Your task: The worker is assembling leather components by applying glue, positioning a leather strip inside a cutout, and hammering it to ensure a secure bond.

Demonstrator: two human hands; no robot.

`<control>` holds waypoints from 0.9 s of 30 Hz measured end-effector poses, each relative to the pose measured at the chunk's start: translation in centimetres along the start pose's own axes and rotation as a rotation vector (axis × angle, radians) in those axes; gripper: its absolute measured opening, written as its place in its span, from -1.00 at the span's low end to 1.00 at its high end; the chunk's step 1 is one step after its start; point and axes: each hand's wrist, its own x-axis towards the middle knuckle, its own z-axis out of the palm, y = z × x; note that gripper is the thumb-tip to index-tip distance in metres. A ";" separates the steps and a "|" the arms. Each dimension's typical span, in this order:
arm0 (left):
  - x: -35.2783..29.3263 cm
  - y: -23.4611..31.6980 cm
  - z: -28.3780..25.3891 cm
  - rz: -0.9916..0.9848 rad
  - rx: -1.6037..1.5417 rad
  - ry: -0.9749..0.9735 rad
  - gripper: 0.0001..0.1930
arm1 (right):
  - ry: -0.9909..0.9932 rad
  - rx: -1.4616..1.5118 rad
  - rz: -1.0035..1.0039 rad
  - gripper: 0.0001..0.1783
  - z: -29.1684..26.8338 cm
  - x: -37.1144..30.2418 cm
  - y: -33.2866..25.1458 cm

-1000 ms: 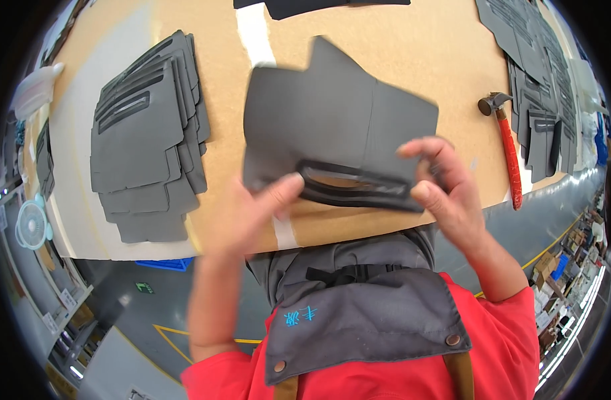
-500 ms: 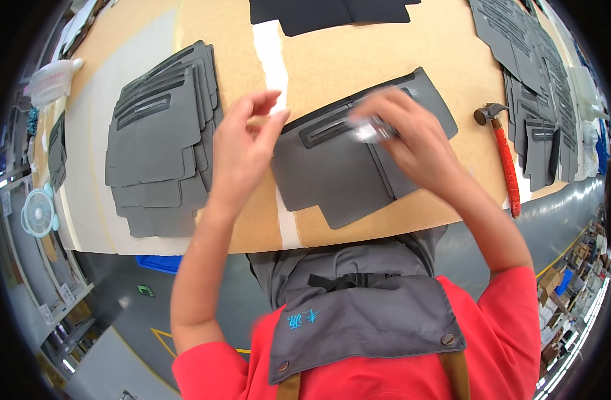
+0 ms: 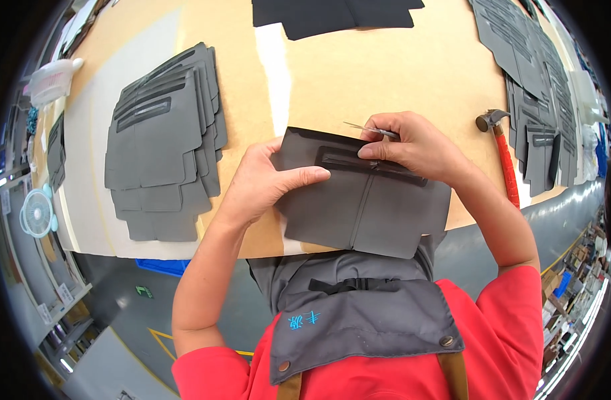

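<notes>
A dark grey leather-like panel (image 3: 320, 208) is tilted up in front of me, its lower edge overhanging the table's front edge. A black-framed zipper slot runs along its upper part and a seam down its middle. My left hand (image 3: 260, 183) is closed on the panel's left side, thumb on top, fingers hidden beneath. On the upper right, my right hand (image 3: 415, 148) pinches the panel near the slot with its thumb. The same hand keeps slim metal snips (image 3: 371, 129), their pointed blades sticking out leftward; the rest is hidden in the palm.
Left of me lies a stack of similar grey panels (image 3: 152, 143). A hammer (image 3: 502, 150) with a red-wrapped handle rests on the right, beside more stacked panels (image 3: 542, 100). At the far edge is a black panel (image 3: 339, 15). A small fan (image 3: 39, 212) stands at far left.
The panel has been lifted off the table, turned and drawn toward me. My left hand has taken hold of its left side. My right hand, blurred before, now grips its upper edge.
</notes>
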 end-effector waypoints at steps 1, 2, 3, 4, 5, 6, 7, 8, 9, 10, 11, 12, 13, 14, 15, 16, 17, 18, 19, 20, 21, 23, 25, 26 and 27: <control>0.2 0.2 0.0 -0.140 -0.071 -0.049 -0.45 | 0.023 0.039 -0.012 -0.71 0.1 -0.1 0.2; 0.2 0.5 0.3 -0.147 -0.069 -0.058 -0.45 | 0.027 0.045 -0.004 -0.71 0.2 -0.3 0.4; 0.0 1.0 0.7 -0.223 -0.139 -0.050 -0.50 | 0.048 0.014 -0.029 -0.74 0.3 -0.3 0.6; -0.1 1.2 1.0 -0.301 -0.210 -0.040 -0.54 | 0.067 -0.017 -0.054 -0.77 0.3 -0.3 0.8; -0.2 1.0 1.1 -0.311 -0.209 -0.040 -0.54 | 0.063 -0.009 -0.049 -0.77 0.4 -0.3 0.9; -0.3 0.7 1.1 -0.277 -0.235 -0.103 -0.54 | 0.111 -0.071 -0.116 -0.79 0.5 -0.3 1.0; -0.3 0.5 1.1 -0.241 -0.262 -0.165 -0.53 | 0.159 -0.134 -0.183 -0.82 0.6 -0.3 1.1; -0.2 0.8 0.9 -0.279 -0.212 -0.216 -0.53 | 0.156 -0.131 -0.177 -0.82 0.8 -0.3 1.2; -0.1 0.9 0.9 -0.285 -0.214 -0.218 -0.53 | 0.201 -0.177 -0.228 -0.83 1.2 -0.4 1.5; 0.0 1.0 1.0 -0.286 -0.204 -0.205 -0.54 | 0.247 -0.225 -0.279 -0.84 1.4 -0.5 1.7; 0.2 1.1 1.0 -0.286 -0.192 -0.192 -0.56 | 0.246 -0.224 -0.276 -0.84 1.4 -0.5 2.0; 0.5 1.5 1.1 -0.263 -0.180 -0.186 -0.57 | 0.256 -0.230 -0.272 -0.83 1.3 -0.5 2.3; 0.8 1.9 1.1 -0.264 -0.182 -0.190 -0.57 | 0.267 -0.238 -0.267 -0.81 1.1 -0.7 2.5; 1.0 2.1 0.9 -0.277 -0.150 -0.149 -0.56 | 0.261 -0.237 -0.268 -0.81 1.0 -0.9 2.3; 1.0 2.1 0.9 -0.291 -0.121 -0.106 -0.56 | 0.345 -0.202 -0.298 -0.75 0.8 -1.5 1.6; 1.1 1.9 0.8 -0.268 -0.122 -0.085 -0.54 | 0.429 -0.166 -0.328 -0.68 0.6 -2.1 1.0; 1.2 1.9 0.8 -0.270 -0.126 -0.081 -0.54 | 0.423 -0.167 -0.329 -0.68 0.2 -2.8 0.8; 1.3 1.9 0.7 -0.281 -0.114 -0.070 -0.56 | 0.291 -0.117 -0.308 -0.64 -0.3 -3.6 0.8; 1.3 1.8 0.7 -0.292 -0.102 -0.057 -0.59 | 0.159 -0.067 -0.287 -0.60 -0.5 -4.0 0.7; 1.4 1.8 0.7 -0.291 -0.104 -0.061 -0.59 | 0.115 -0.011 -0.222 -0.67 -0.4 -4.4 0.3; 1.4 1.8 0.7 -0.292 -0.091 -0.067 -0.59 | 0.115 -0.013 -0.220 -0.67 -0.3 -4.4 0.3; 1.4 1.9 0.7 -0.293 -0.079 -0.072 -0.60 | 0.110 0.100 -0.107 -0.73 0.2 -4.3 0.4; 1.5 2.3 0.6 -0.305 -0.058 -0.113 -0.59 | 0.113 0.081 -0.119 -0.75 0.5 -4.2 0.5; 1.4 2.3 0.6 -0.306 -0.060 -0.112 -0.59 | 0.117 0.064 -0.132 -0.77 0.6 -4.1 0.5; 1.3 2.4 0.7 -0.305 -0.040 -0.098 -0.59 | 0.115 0.063 -0.132 -0.77 0.7 -4.1 0.4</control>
